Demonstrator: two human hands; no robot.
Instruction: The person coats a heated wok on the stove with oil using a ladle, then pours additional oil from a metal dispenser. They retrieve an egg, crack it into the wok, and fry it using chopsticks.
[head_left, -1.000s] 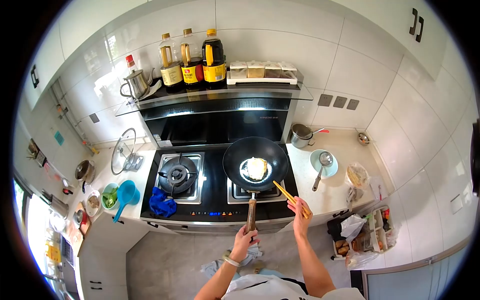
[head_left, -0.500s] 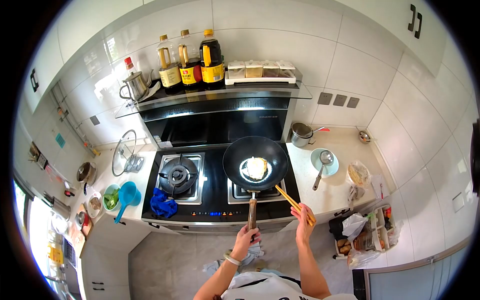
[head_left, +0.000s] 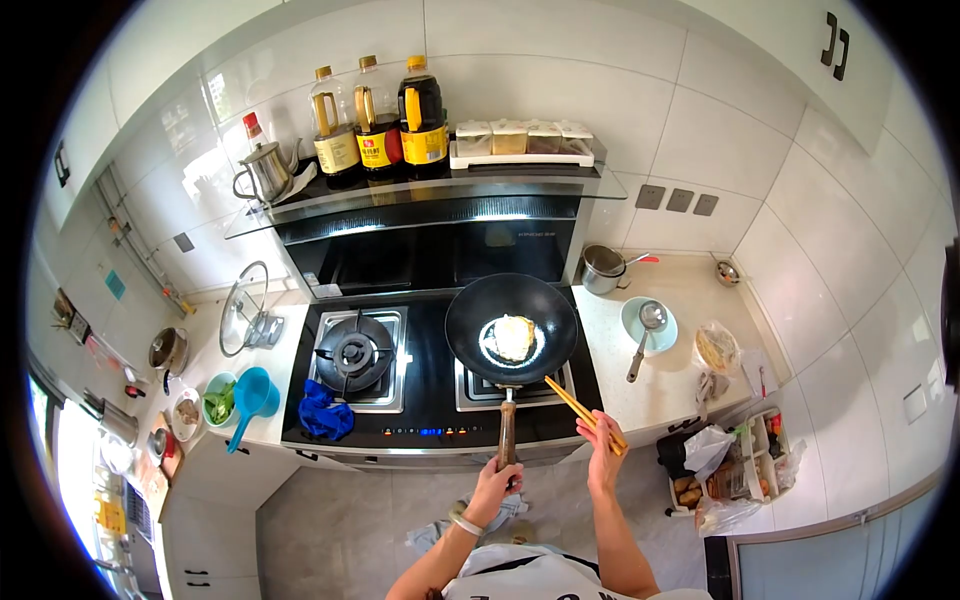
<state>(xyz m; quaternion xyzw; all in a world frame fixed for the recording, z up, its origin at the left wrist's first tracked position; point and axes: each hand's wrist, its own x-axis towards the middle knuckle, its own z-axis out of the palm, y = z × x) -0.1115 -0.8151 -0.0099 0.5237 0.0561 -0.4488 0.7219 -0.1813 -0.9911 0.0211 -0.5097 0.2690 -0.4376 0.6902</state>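
A black wok (head_left: pixel 470 325) sits on the right burner with its wooden handle (head_left: pixel 508 430) pointing at me. My left hand (head_left: pixel 493 487) is closed around the lower end of that handle. Inside the wok lies a fried egg (head_left: pixel 514 338), white with browned spots, with shiny oil around it. My right hand (head_left: pixel 603 452) grips a pair of chopsticks (head_left: pixel 573 403). Their tips point up and left, just outside the wok's lower right rim and apart from the egg.
At left are the bare burner (head_left: pixel 354 352), a blue cloth (head_left: pixel 325 410), a blue ladle (head_left: pixel 257 392) and a glass lid (head_left: pixel 243 310). To the right stand a small pot (head_left: pixel 602 268) and a bowl (head_left: pixel 662 336) holding a metal ladle (head_left: pixel 652 316). Sauce bottles (head_left: pixel 378 140) line the hood shelf.
The chopsticks and my right hand have shifted slightly to the left and down. My left hand keeps its hold on the wok handle, and the egg stays in place.
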